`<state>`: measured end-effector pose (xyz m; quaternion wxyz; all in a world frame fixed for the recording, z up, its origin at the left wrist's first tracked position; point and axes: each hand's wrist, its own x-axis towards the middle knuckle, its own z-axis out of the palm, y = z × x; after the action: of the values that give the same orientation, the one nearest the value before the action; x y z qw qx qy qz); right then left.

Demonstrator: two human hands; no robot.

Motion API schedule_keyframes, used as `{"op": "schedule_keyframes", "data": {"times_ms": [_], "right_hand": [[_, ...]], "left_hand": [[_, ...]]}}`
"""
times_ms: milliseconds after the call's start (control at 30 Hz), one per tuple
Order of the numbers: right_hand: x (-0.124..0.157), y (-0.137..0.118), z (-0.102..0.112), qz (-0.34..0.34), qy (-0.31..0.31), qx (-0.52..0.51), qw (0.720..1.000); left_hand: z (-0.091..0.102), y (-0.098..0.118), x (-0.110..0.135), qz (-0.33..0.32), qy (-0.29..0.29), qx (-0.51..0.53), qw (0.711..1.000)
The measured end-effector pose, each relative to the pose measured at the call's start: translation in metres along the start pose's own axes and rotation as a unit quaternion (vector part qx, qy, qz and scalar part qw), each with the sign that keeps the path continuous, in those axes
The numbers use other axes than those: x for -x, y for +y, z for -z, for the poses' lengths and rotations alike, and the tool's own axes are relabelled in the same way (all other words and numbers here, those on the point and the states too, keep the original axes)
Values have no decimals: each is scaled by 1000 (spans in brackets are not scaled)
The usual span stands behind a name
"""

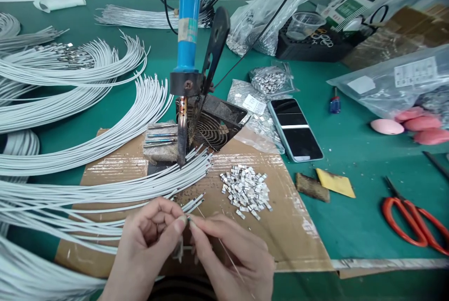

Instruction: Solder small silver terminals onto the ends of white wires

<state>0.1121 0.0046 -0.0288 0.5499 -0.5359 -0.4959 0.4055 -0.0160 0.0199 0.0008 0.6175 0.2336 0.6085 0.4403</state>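
Observation:
My left hand (pixel 154 235) is closed in a pinch, thumb against forefinger, on something tiny and mostly hidden. Fingertip to fingertip with it, my right hand (pixel 231 249) also pinches, and a thin wire (pixel 228 256) runs through its fingers down toward the lower edge. A small dark bit shows where the two hands meet. Just beyond the fingers lie a few white cable ends (pixel 193 204). Bundles of white cables (pixel 168 182) stretch in from the left. To the right is a pile of small silvery metal clips (pixel 245 189) on the cardboard (pixel 280 245).
A blue-handled soldering iron (pixel 187 48) stands tip-down in a clamp above the cables, near a black fan (pixel 213 128). A phone (pixel 296 130), sponge pieces (pixel 335 182), red-handled scissors (pixel 410 221), a small screwdriver (pixel 335 102) and plastic bags (pixel 393 81) lie to the right.

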Motion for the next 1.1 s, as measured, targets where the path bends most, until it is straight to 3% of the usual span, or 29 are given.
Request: {"op": "schedule_keyframes", "data": {"times_ms": [167,367,467,633,867,1100], "right_hand": [[-16,-9,18,-74,11,-15,997],[-24,-9,14,17,-39,9,999],[-26,-7,12,38,-36,18,998],[-30,-6,15,2,-26,-2,1000],[-34,-9,15,-55,-66,-36,996],[-34,-9,16,-57,-71,-45,995]], "left_hand": [[-3,8,-1,-30,36,-70,996],[-10,12,3,-36,53,-99,993],[-9,13,3,-36,60,-105,992],[-5,12,0,-40,41,-105,993],[-2,12,-2,-58,9,-68,996],[-4,11,-3,-58,9,-64,996]]}}
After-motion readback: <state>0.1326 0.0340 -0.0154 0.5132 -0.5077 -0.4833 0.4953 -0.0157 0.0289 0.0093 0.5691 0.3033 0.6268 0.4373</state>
